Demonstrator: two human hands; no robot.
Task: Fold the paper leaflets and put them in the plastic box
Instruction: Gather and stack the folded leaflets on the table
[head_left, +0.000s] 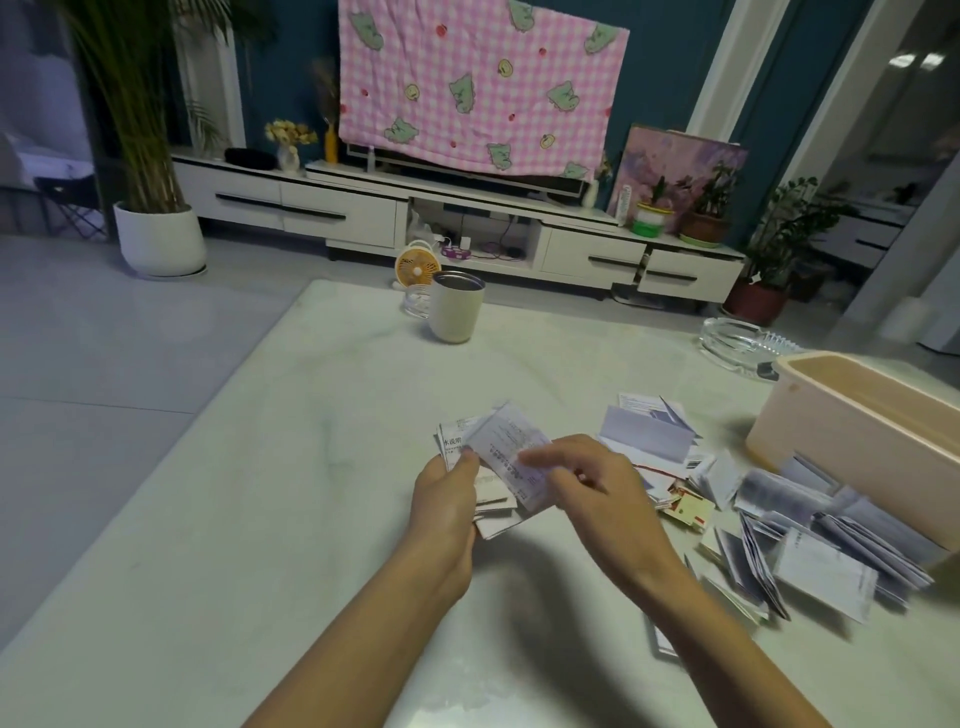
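Note:
My left hand (448, 501) grips a small stack of folded paper leaflets (493, 512) just above the table, thumb on top. A printed white leaflet (506, 441) lies on top of that stack, and my right hand (597, 491) pinches its right edge; the hand is blurred. To the right, several more leaflets (810, 540) lie loose and scattered on the table. A pale pink plastic box (852, 431) stands open at the right edge, beyond that pile.
The white marble table (260, 493) carries a beige cup (456, 307) and a small glass at the far middle, and a glass ashtray (743, 340) at the far right. A small red and yellow card (688, 512) lies among the leaflets.

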